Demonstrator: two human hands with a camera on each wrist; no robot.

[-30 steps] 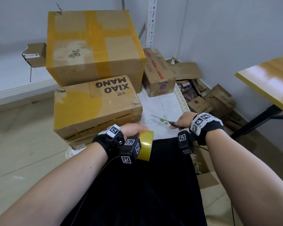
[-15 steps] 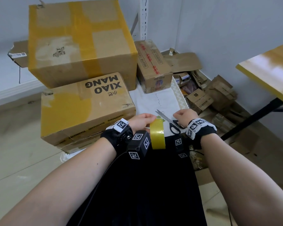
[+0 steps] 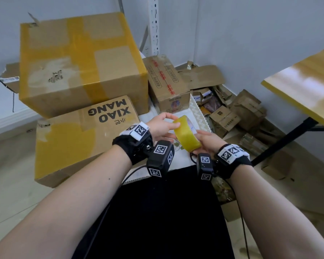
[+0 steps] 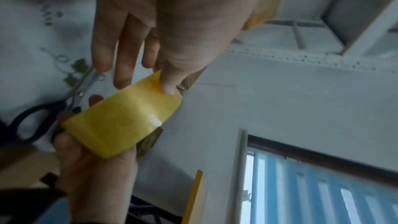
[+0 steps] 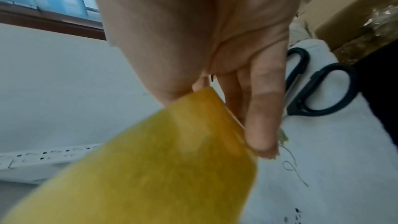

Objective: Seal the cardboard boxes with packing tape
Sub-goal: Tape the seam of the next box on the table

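Presently both hands meet at the centre of the head view, over a white cloth [image 3: 185, 156] with a printed plant motif. The roll of yellow packing tape [image 3: 187, 134] sits between them, held clear of the cloth. The right hand [image 3: 207, 141] grips the roll from the lower right, thumb on one side face and fingers on the other, as the right wrist view shows with the roll [image 5: 150, 168] filling the lower left of that frame. The left hand [image 3: 160, 126] touches the roll at its upper left edge; in the left wrist view the thumb tip presses on the outer yellow wrap [image 4: 127, 122] near its top corner, the other fingers extended behind it, so that hand is not clenched round the roll. Black-handled scissors [image 5: 312, 88] lie on the cloth, to the right in the right wrist view and at left in the left wrist view, untouched by either hand. A flat carton printed XIAO MANG [image 3: 79, 139] lies at centre left of the head view, yellow tape patches on its top. A large taped carton [image 3: 79, 60] stands behind it at upper left. A smaller carton with red print [image 3: 166, 85] stands right of the large one. Loose cardboard scraps [image 3: 238, 113] are heaped at centre right, below a yellow-edged table [image 3: 307, 86].
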